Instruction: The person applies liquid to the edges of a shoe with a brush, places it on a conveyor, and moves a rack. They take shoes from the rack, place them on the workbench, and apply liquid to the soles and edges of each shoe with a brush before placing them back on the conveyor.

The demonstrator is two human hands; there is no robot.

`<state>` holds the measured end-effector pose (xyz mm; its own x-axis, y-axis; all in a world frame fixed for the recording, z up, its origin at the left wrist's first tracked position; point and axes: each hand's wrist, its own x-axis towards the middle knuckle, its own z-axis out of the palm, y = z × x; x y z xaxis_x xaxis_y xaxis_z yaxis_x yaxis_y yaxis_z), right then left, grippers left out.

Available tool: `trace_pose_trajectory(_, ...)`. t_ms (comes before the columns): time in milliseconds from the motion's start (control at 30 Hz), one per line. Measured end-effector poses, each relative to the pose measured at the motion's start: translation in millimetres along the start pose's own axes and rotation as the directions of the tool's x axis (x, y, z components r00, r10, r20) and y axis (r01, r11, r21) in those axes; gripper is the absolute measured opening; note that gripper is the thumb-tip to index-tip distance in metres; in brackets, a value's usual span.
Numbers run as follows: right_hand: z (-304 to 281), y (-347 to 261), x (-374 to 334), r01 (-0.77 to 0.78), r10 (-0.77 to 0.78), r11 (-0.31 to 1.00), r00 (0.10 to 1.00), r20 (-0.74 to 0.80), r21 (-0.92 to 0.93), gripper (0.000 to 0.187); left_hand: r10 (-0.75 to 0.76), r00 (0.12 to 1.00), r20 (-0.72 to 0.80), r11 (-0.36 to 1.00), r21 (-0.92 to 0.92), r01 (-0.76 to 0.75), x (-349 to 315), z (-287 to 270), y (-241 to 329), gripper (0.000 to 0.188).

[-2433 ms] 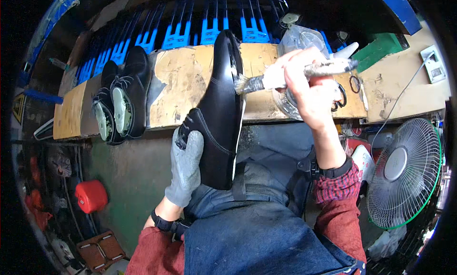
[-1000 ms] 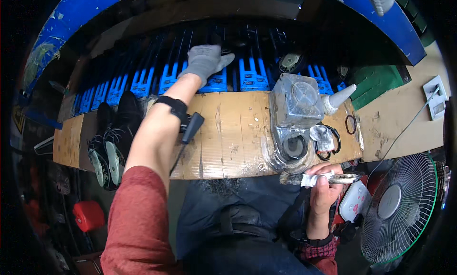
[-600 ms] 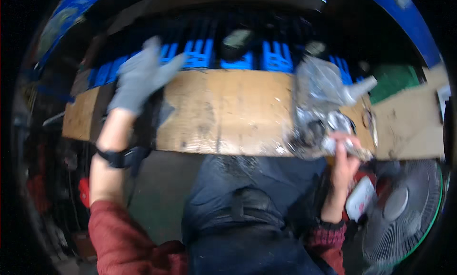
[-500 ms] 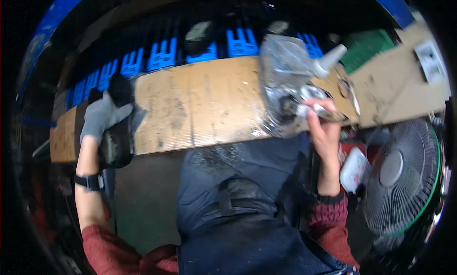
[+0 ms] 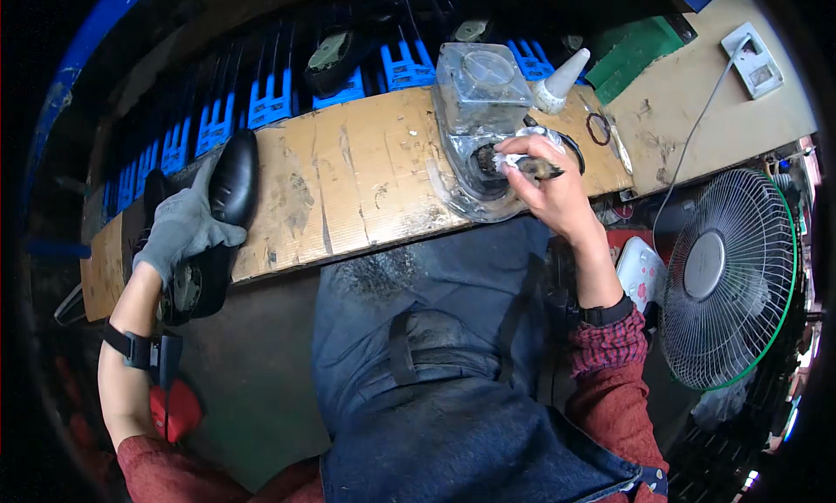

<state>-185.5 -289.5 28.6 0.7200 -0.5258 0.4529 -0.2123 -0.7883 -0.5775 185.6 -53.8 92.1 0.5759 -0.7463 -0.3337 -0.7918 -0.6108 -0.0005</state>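
My left hand (image 5: 185, 227), in a grey glove, grips a shiny black shoe (image 5: 235, 176) at the left end of the cardboard-covered bench. Below that hand shows a dark sole with a greenish patch (image 5: 183, 287). My bare right hand (image 5: 550, 186) pinches a short brush-like tool (image 5: 538, 167) with a white wrapping and a brownish end. Its lower end meets the dark round opening (image 5: 489, 161) of a clear plastic pot (image 5: 482, 85) with a boxy tank behind. Whether the tool dips inside is hard to tell.
Behind the cardboard (image 5: 348, 176) stands a row of blue racks (image 5: 270, 102) with dark shoes (image 5: 331, 63). A white cone-tipped bottle (image 5: 562, 83) stands beside the pot. To the right are a power socket (image 5: 753, 63) with a cord and a fan (image 5: 727, 276).
The whole view has shifted and sharpened. The shoe under my left hand shows more of its shiny upper. My right hand stays at the pot's opening, its fingers still closed on the tool.
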Motion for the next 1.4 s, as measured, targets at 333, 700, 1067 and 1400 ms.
trace_pose_trajectory(333, 17.0, -16.1, -19.0, -0.127, 0.122, 0.992, 0.967, -0.222, -0.011, 0.016, -0.142, 0.752, -0.643, 0.629, -0.646, -0.433, -51.1, 18.6, 1.7, 0.105)
trace_pose_trajectory(700, 97.1, -71.1, -6.0, -0.349, 0.463, 0.443, 0.878, 0.123, 0.826, 0.013, 0.170, 0.574, -0.801, 0.685, -0.324, -0.653, -90.2, 147.3, 58.1, 0.028)
trace_pose_trajectory(1067, 131.4, -106.2, 38.1, -0.515, 0.467, 0.446, 0.832, 0.300, 0.732, 0.014, 0.186, 0.602, -0.777, 0.656, -0.358, -0.665, -86.6, 157.8, 50.6, 0.035)
trace_pose_trajectory(1400, 173.0, -78.9, 98.4, -0.401, 0.445, 0.663, 0.890, 0.099, 0.632, 0.025, 0.202, 0.649, -0.734, 0.669, -0.380, -0.638, -88.8, 157.0, 52.4, 0.038)
